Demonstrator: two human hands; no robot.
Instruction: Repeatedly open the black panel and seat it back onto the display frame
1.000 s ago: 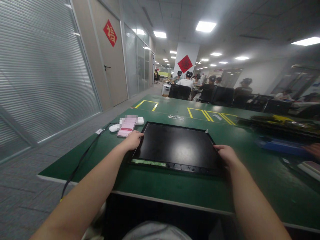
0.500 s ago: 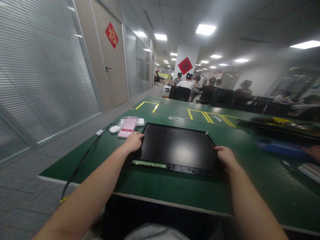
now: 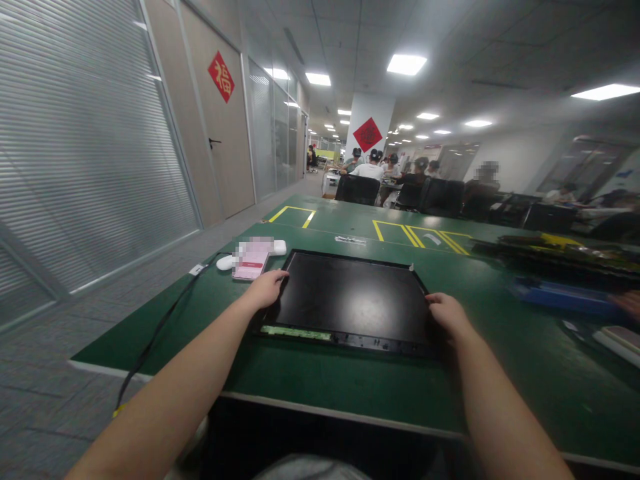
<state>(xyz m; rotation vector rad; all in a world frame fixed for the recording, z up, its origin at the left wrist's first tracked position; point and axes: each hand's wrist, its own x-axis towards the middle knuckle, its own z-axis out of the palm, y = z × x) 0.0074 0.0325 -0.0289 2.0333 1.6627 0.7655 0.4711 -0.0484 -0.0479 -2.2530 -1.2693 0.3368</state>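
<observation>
1. The person is sitting at a green table [image 3: 325, 383] with both bare forearms reaching forward onto it.
2. A black display panel [image 3: 350, 297] is lying flat on the table straight ahead of the person, glossy face up, between the two hands.
3. The left hand [image 3: 265, 288] is resting on the panel's left edge, with the fingers bent over the frame and closing on it.
4. The right hand [image 3: 447, 313] is holding the panel's right edge near the front corner, with the fingers curled around the frame. Whether the fingertips are reaching under the panel cannot be told from this angle.
5. A thin green strip [image 3: 295, 331] is showing along the left part of the panel's near edge.
6. A pink phone [image 3: 251, 260] is lying just beyond the left hand, close to the panel's far left corner, with a small white device [image 3: 226, 263] touching its left side.
7. A black cable [image 3: 160, 327] is running from that white device across the table and hanging over the left edge.
8. Yellow tape outlines [image 3: 415, 233] are marking the tabletop beyond the panel.
9. To the right, well apart from the panel, a blue tray [image 3: 565, 297] is sitting in front of a dark stack of boards [image 3: 560, 253].
10. Other people [image 3: 370, 170] are sitting at tables far down the room, under a red diamond sign [image 3: 367, 134] on a pillar.
</observation>
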